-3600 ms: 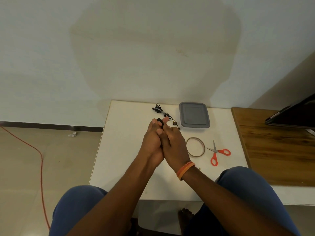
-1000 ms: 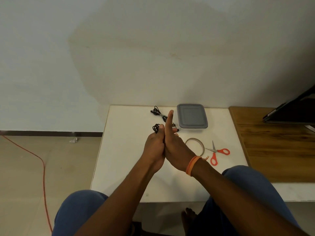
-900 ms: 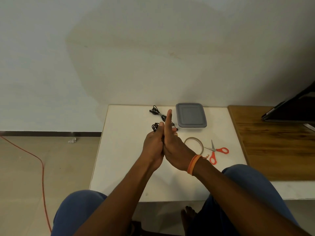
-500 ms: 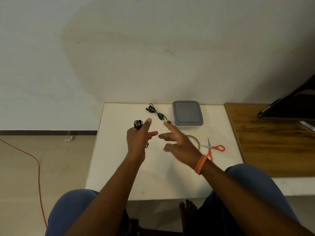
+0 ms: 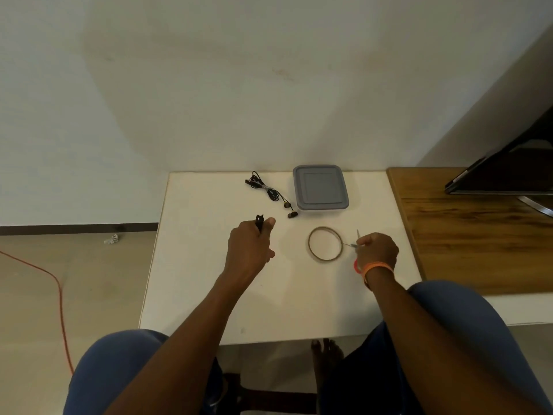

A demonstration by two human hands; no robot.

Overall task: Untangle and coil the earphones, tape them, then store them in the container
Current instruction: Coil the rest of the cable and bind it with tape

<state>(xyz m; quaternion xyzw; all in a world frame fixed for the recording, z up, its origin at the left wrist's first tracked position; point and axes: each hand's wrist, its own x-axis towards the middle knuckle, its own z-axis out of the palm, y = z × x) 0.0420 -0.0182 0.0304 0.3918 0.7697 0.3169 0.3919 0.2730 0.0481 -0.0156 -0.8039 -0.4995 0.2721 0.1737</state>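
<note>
Above table (image 5: pixel 191 283), left hand (image 5: pixel 248 245) pinching coiled earphones (image 5: pixel 259 222), right hand (image 5: pixel 377 249) gripping scissors (image 5: pixel 354 244)

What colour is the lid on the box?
Grey. The lid on the container shows best in the head view.

Seated at a white table (image 5: pixel 191 295), a person pinches a small black coil of earphones (image 5: pixel 259 222) in the left hand (image 5: pixel 250 245) while the right hand (image 5: pixel 377 250) grips orange-handled scissors (image 5: pixel 355 253). A tape ring (image 5: pixel 325 243) lies between the hands; at 12 o'clock from it sits a lidded grey container (image 5: pixel 320 187), a second bundled earphone set (image 5: pixel 269 193) at 11.
</note>
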